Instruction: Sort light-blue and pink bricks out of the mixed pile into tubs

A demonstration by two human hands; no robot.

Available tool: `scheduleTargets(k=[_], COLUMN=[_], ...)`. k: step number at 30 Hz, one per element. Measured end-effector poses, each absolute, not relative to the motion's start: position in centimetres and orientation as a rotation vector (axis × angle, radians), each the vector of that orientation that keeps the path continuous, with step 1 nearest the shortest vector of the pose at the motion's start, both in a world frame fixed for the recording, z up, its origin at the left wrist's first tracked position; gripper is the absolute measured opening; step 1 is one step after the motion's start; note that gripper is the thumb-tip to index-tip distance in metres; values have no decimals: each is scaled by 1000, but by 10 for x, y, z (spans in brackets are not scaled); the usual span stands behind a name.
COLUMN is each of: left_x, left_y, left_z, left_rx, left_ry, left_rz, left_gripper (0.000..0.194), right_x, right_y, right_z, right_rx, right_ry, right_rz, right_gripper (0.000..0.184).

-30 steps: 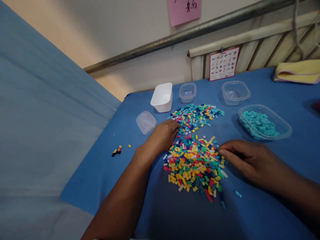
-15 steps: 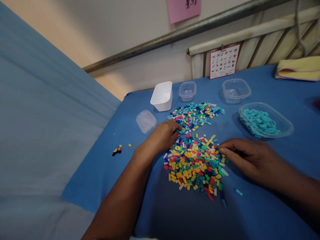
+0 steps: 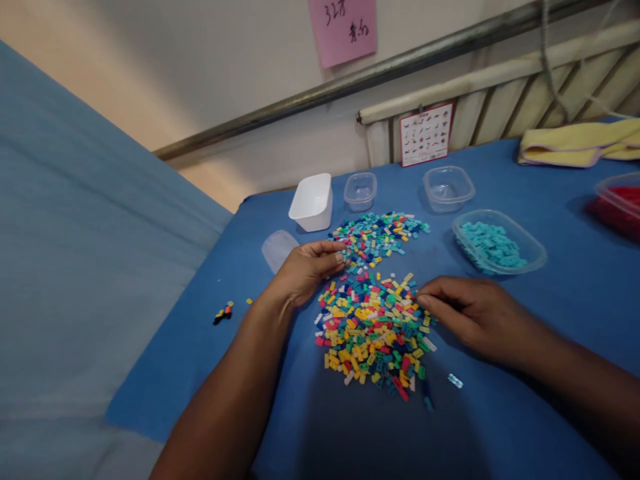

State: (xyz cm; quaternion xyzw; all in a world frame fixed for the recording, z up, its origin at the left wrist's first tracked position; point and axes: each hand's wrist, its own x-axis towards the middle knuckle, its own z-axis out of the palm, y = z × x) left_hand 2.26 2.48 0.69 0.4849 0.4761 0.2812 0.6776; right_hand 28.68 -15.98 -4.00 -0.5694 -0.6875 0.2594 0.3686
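Observation:
Two heaps of small coloured toy building bricks lie on the blue cloth: a nearer mixed heap (image 3: 373, 333), mostly yellow, and a farther heap (image 3: 380, 233) with many turquoise pieces. My left hand (image 3: 307, 270) is at the left edge of the farther heap, thumb and fingers pinched together. Whatever sits between its tips is too small to make out. At the right edge of the nearer heap is my right hand (image 3: 467, 313), its thumb and forefinger closed in a pinch. What they hold, if anything, is hidden. A clear tub of turquoise bricks (image 3: 495, 247) stands beyond it.
A white tub (image 3: 313, 203) and two clear tubs (image 3: 360, 191) (image 3: 449, 189) stand along the back. A clear lid (image 3: 278, 250) lies behind my left wrist. Red pieces (image 3: 620, 210) fill a container far right, near a yellow cloth (image 3: 560, 145). A few black and orange pieces (image 3: 223, 313) lie left.
My left hand has lifted slightly and turned, so its thumb and pinched fingertips now show. The right hand stays at the nearer heap. The view has swung a little to the right.

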Motion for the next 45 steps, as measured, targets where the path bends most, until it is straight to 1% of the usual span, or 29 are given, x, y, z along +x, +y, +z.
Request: scheduleTargets(k=[4,6,12,16,19,21,24,27,29,32,35,37,40,45], left_x=[61,92,197,237,248,249,245,224,199,145,87,56,30,26], left_y=[18,16,9,-6,-16,-19,-15,-1,14,38,54,56,47,30], left_z=[17,25,45,50,53,57,66,76,82,85,73,60,39,25], left_rx=[1256,1439,2088,2435,2617,2656,2631,2586,2555,2529,2512,2478,2445,2581], left_ry=[982,899,530,359,223,197,218,268,378,669,963,1059,1034,849], left_rz=[492,429,381,245,100,74,149,248,288,305,223,187,151,15], left_gripper=[33,29,20,27,33,36,35,31,25,17,16,15,18,23], right_x=[287,287,286,287,288,288,288,288,289,289,288,288,287,288], right_y=[-155,-153,-151,-148,-145,-145,-145,-148,-150,-153,-155,-156,-156,-157], right_z=[-35,-34,-31,-33,-36,-37,-36,-34,-34,-37,-40,-40,-39,-40], right_rx=[-1412,-1399,-1374,-1356,-1345,-1346,-1359,-1366,-1374,-1398,-1421,-1436,-1454,-1487], right_ry=[-1747,-1729,-1690,-1679,-1696,-1700,-1684,-1674,-1675,-1691,-1698,-1694,-1704,-1711], right_rz=[696,713,727,722,673,657,674,697,723,749,752,760,760,751], right_gripper=[23,23,22,21,22,21,18,17,19,23,25,26,28,29])
